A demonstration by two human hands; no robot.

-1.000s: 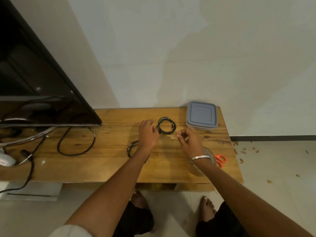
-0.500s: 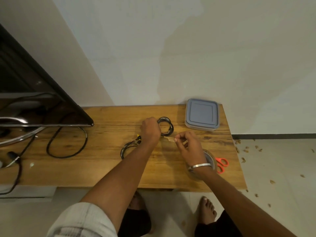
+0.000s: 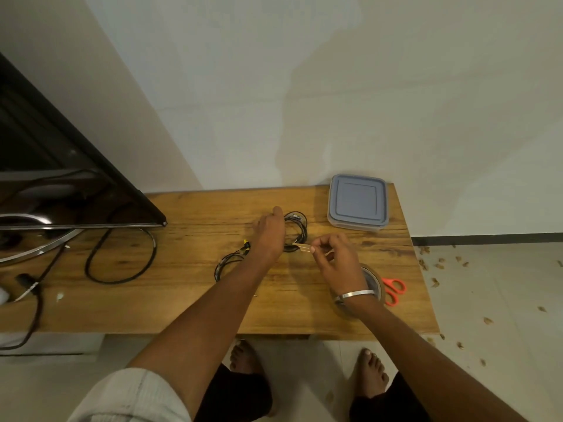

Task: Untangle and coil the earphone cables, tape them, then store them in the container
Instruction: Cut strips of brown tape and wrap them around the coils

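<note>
Bench (image 3: 189,303): stands against the wall.
Container (image 3: 358,202): far right corner, lid on.
Coiled earphone cable (image 3: 300,225): left of the container, toward the far edge; left hand (image 3: 271,236) rests on its left side.
Tape strip (image 3: 301,247): pinched by the right hand (image 3: 338,260), its free end touching the near side of that coil.
Second earphone cable (image 3: 227,263): centre of the bench, left of the left forearm.
Tape roll (image 3: 370,283): near right, under the right wrist.
Scissors (image 3: 393,289): just right of the roll, by the right edge.
Television (image 3: 61,178): left end.
Thick cable loop (image 3: 122,263): before the television.
</note>
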